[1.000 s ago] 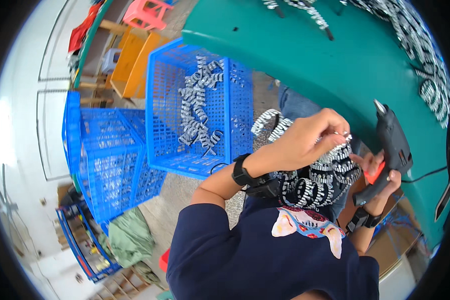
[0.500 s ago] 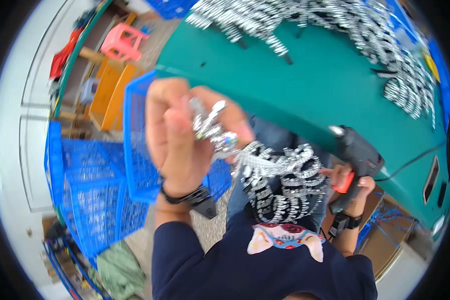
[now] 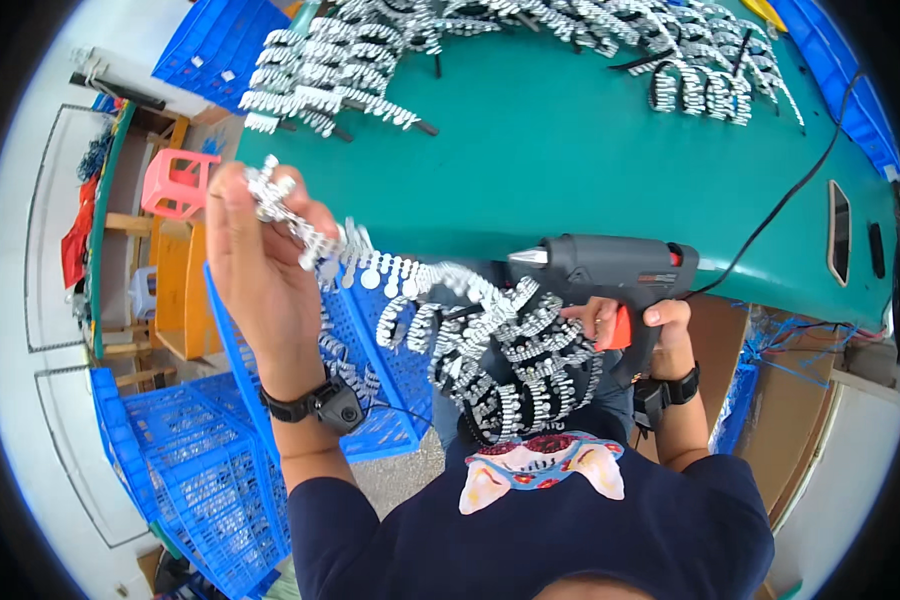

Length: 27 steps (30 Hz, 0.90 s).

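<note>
My left hand, raised at the left beyond the table's near edge, is closed on one end of a silvery beaded trim. The trim stretches rightward from the fingers to a bunch of black-and-silver beaded coils over my lap. A black hot glue gun with an orange trigger is gripped by my right hand. Its metal nozzle points left, above the bunch and close to the strip; the frames do not show whether they touch. Part of my right hand is hidden behind the handle.
Many more beaded coils lie along the far side of the green table. At right are a phone and the gun's black cord. Blue plastic baskets stand at left, one holding beaded pieces; a pink stool is behind.
My left hand has moved left, drawing the trim out into a longer line. The glue gun has swung from a steep tilt to nearly level, nozzle leftward. The whole view has also shifted.
</note>
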### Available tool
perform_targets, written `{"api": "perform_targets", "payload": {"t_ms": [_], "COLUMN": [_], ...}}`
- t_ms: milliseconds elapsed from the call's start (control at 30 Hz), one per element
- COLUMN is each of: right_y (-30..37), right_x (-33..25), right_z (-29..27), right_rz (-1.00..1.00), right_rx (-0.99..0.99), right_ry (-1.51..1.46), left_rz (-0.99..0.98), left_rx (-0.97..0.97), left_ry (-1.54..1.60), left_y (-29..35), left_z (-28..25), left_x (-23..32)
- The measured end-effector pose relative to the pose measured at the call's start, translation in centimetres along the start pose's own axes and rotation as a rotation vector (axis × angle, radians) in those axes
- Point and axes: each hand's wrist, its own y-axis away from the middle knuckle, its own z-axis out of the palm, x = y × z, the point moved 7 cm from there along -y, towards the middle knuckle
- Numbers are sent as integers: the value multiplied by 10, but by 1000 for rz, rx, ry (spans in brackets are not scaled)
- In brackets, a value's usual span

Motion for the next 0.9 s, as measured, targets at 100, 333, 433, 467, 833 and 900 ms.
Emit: {"api": "perform_targets", "payload": {"t_ms": [100,333,433,467,833,900], "right_y": [-3,0,1,-2,-17,-17], "right_x": [-3,-6,5,4,1,-1], "right_z": [14,19,11,18,27,28], "right_rz": [1,-23,86,85,59,43], "right_rx": [85,144,57,39,101,128], "right_ry": [88,235,300,302,317,334], "left_rz": [149,387,343,349,30,-60], "left_rx": [19,352,425,427,300,224], "left_ry": [112,-300,-332,-340,-991,-1208], "left_y": [-7,-51,-77,-86,-122,-104], "left_z": [-13,-107,-150,-161,-309,-302], "left_x": [33,67,73,72,-77,-104]}}
